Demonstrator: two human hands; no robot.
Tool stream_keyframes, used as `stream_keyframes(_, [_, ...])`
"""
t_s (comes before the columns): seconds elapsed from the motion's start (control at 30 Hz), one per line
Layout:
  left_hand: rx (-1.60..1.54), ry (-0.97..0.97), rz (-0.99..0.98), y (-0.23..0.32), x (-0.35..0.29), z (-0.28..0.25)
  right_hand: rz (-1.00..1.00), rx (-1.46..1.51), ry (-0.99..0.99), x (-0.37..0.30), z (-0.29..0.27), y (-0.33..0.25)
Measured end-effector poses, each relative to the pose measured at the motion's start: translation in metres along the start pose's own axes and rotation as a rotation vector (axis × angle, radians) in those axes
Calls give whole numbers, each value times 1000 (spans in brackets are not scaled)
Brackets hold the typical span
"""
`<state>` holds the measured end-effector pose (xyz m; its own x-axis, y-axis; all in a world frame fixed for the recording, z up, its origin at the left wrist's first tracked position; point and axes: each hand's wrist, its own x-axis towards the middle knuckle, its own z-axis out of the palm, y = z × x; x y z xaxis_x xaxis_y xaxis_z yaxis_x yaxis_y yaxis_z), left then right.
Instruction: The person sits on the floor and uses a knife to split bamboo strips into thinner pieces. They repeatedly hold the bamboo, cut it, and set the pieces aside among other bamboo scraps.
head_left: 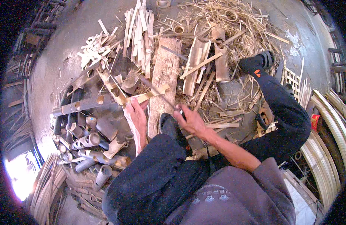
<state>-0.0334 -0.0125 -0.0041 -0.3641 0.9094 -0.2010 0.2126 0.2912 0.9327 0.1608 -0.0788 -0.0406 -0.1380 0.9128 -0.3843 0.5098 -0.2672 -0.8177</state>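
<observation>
My left hand (136, 114) is closed around a pale bamboo strip (144, 97), whose far end lies over a long, rough wooden board (166, 60). In my right hand (192, 122) is the handle of a knife. Its long, narrow blade (167, 100) slants up to the left and crosses the strip near its far end. From this view I cannot tell whether the edge touches the bamboo. My dark shoe (170, 127) is against the near part of the board. Split bamboo pieces (195, 60) lie just right of the board.
Cut bamboo tubes (91, 139) are heaped at the left. Light strips stand in a bundle (139, 33) beyond the board, beside a pile of short pieces (97, 50). Shavings (233, 22) cover the far right. A handsaw (266, 116) lies by my right leg, near long bamboo slats (323, 157).
</observation>
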Motion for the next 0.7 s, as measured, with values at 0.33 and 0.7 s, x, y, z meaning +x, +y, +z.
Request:
stream_keyframes(0.33, [62,88,119,0,-19,27,40,55,53,14,8,37])
stream_keyframes(0.7, [118,17,50,8,-19,31,103,46,-17,2,10,48])
